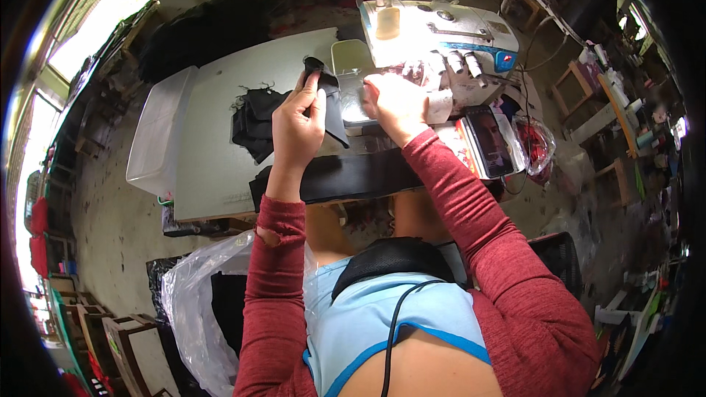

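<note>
Black fabric piece (pixel 329 103) looks limp and light: left hand (pixel 298 121) pinches its edge, right hand (pixel 393 103) lies flat by the sewing machine (pixel 441 37), holding nothing.

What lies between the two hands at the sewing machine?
In the head view, the black fabric piece pinched by the left hand and a strip of the grey metal machine bed lie between it and the right hand.

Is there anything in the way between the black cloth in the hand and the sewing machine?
Only the right hand. It rests on the plate beside the sewing machine, just right of the black cloth gripped by the left hand.
</note>
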Tool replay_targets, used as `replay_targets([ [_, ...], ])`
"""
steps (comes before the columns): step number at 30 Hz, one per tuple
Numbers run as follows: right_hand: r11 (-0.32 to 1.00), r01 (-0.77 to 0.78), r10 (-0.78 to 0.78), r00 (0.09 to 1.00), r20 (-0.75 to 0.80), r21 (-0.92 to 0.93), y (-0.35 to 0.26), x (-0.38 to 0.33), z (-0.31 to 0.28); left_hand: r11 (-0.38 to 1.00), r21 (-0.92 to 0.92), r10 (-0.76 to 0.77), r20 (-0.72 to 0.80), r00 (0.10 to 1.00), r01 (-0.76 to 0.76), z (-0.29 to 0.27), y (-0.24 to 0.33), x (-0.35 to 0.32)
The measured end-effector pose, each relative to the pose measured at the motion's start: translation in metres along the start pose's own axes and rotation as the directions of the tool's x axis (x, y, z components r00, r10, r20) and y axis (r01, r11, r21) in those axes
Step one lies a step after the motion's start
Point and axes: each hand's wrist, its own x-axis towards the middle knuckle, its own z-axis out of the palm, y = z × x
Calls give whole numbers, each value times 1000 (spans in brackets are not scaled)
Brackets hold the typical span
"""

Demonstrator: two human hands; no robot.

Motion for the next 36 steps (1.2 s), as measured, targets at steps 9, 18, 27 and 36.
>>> replay_targets([
  [9, 906, -33, 94, 988, -126, 422, -22, -46, -18, 893, 396, -184, -107, 977, 212, -81, -87, 1],
  [18, 647, -298, -162, 846, 508, 702, -108, -54, -14, 670, 17, -742, -35, 670, 743, -127, -109, -150],
  [27, 449, -509, -220, 734, 643, 735, -164, -65, 51, 798, 123, -595, -2, 804, 590, -110, -85, -165],
  [36, 405, -631, -224, 634, 741, 662, -159, -61, 56, 820, -15, -572, 11, 820, 572, -108, -70, -162],
])
